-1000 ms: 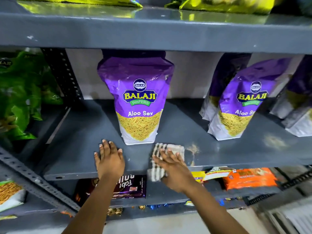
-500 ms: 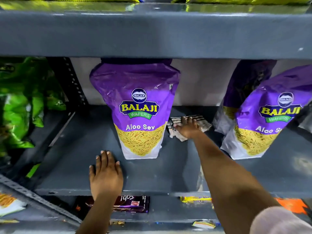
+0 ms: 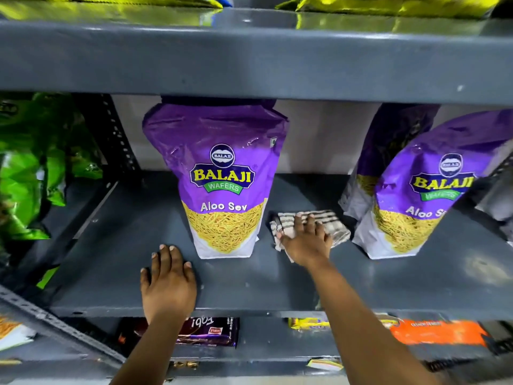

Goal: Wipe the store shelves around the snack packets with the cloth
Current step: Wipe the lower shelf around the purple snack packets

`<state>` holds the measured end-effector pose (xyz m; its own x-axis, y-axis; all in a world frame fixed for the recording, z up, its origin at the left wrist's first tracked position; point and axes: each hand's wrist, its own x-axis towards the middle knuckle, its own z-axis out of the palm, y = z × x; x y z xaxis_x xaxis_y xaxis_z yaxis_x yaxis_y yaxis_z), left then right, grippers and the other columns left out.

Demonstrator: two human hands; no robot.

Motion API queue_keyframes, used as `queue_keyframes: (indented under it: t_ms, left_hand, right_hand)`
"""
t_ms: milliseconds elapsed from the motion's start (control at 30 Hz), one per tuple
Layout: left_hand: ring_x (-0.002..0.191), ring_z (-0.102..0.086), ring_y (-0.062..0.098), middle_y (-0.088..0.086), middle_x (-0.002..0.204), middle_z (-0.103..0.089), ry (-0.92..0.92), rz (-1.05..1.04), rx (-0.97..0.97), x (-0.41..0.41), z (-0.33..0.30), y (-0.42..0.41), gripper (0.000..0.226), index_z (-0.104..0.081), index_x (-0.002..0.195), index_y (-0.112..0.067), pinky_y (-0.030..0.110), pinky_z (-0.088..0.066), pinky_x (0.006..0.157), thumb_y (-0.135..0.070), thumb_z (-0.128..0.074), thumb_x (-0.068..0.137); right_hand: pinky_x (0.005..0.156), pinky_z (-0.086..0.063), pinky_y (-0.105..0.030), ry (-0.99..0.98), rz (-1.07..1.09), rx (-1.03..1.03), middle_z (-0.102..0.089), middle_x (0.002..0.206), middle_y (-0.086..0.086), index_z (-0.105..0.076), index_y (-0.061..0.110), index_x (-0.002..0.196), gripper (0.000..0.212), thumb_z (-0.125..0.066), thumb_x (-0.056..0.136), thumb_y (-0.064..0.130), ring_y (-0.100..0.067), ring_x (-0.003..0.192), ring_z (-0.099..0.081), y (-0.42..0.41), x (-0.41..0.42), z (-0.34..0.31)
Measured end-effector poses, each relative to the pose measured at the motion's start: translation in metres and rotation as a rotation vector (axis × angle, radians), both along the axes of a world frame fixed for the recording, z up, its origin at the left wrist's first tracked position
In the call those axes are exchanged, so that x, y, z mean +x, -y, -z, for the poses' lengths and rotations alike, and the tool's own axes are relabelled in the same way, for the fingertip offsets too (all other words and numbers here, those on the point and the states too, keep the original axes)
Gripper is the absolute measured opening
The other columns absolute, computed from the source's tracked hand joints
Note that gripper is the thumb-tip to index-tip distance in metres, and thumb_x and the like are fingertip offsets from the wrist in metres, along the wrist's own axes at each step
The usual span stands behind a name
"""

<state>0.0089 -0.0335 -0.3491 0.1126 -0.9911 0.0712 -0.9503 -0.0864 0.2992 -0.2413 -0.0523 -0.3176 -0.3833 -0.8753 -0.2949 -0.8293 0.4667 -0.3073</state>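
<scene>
A purple Balaji Aloo Sev packet (image 3: 219,179) stands upright in the middle of the grey metal shelf (image 3: 116,245). A second purple packet (image 3: 424,190) leans at the right, with another behind it. Between them lies a striped brown-and-white cloth (image 3: 330,220), and my right hand (image 3: 306,240) presses flat on it with fingers spread. My left hand (image 3: 168,282) rests palm down on the shelf near its front edge, just left of the middle packet, holding nothing.
Green packets (image 3: 30,168) fill the bay at the left, past a perforated upright (image 3: 116,134). Yellow-green packets (image 3: 388,4) lie on the shelf above. The shelf below holds a dark packet (image 3: 211,332) and an orange packet (image 3: 435,332). A dusty patch (image 3: 485,268) marks the shelf at front right.
My right hand pushed the cloth from the shelf's front edge to the back between the packets, then drew it partway forward. My left hand has stayed planted near the front edge.
</scene>
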Motion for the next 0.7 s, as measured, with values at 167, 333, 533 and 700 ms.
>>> queue_keyframes:
  t_ms: [167, 333, 533, 700]
  left_hand:
    - [0.143, -0.005, 0.024, 0.008, 0.157, -0.007, -0.022, 0.015, 0.059, 0.0, -0.003, 0.0, 0.054, -0.01, 0.144, -0.009, 0.045, -0.008, 0.116, -0.03, -0.019, 0.096]
    - [0.143, -0.003, 0.025, 0.009, 0.157, -0.005, -0.019, 0.022, 0.067, 0.001, -0.002, 0.0, 0.054, -0.008, 0.144, -0.009, 0.045, -0.006, 0.116, -0.03, -0.017, 0.095]
    - [0.143, -0.007, 0.026, 0.01, 0.156, -0.01, -0.017, 0.024, 0.057, 0.0, -0.001, -0.001, 0.053, -0.012, 0.144, -0.008, 0.047, -0.009, 0.116, -0.029, -0.02, 0.095]
    - [0.143, -0.004, 0.025, 0.01, 0.157, -0.006, -0.004, 0.027, 0.067, 0.001, 0.0, 0.0, 0.054, -0.009, 0.144, -0.009, 0.046, -0.006, 0.116, -0.03, -0.017, 0.095]
  right_hand:
    - [0.116, -0.018, -0.043, -0.066, 0.005, -0.081, -0.016, 0.159, 0.001, -0.019, 0.028, 0.147, 0.053, -0.033, 0.097, 0.04, -0.022, 0.146, -0.013, -0.071, 0.02, -0.002]
    - [0.119, -0.008, -0.041, -0.075, -0.213, -0.118, -0.018, 0.159, 0.001, -0.022, 0.03, 0.146, 0.051, -0.03, 0.096, 0.042, -0.022, 0.147, -0.008, -0.063, 0.033, -0.023]
    - [0.119, 0.006, -0.045, 0.128, -0.083, -0.138, 0.005, 0.16, -0.011, -0.015, 0.021, 0.147, 0.064, -0.034, 0.094, 0.05, -0.027, 0.147, 0.012, -0.037, 0.055, -0.021]
    - [0.12, 0.007, -0.041, 0.014, -0.078, -0.06, 0.012, 0.159, -0.008, 0.005, 0.017, 0.149, 0.082, -0.028, 0.089, 0.063, -0.023, 0.146, 0.015, -0.046, 0.059, 0.01]
